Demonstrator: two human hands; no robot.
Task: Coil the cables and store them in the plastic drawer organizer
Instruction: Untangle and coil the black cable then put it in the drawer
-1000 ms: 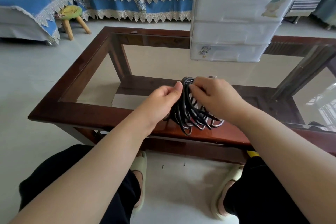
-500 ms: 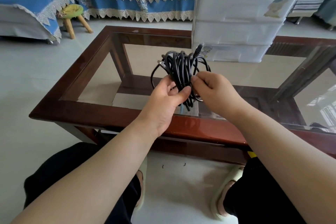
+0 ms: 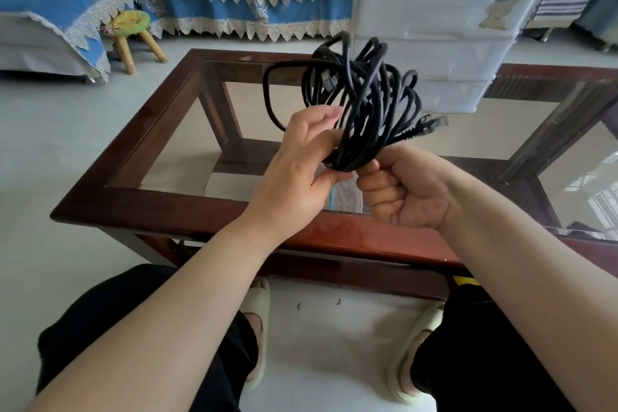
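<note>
A: Cable bundle (image 3: 363, 110) is held up above the glass table (image 3: 160, 211), in front of the plastic drawer organizer (image 3: 434, 27); why so high?

B: Loops are probably being gathered before stowing. The bundle's base is clenched in the right hand (image 3: 406, 191), fingers curled tight. It is pinched between thumb and fingers of the left hand (image 3: 301, 167), thumb beneath.

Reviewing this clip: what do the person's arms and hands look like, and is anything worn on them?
Both forearms are bare up to the frame edge, with no sleeves visible. The left hand and right hand wear no gloves; no rings, watch or bracelets show. Fingernails look short and unpainted.
</note>
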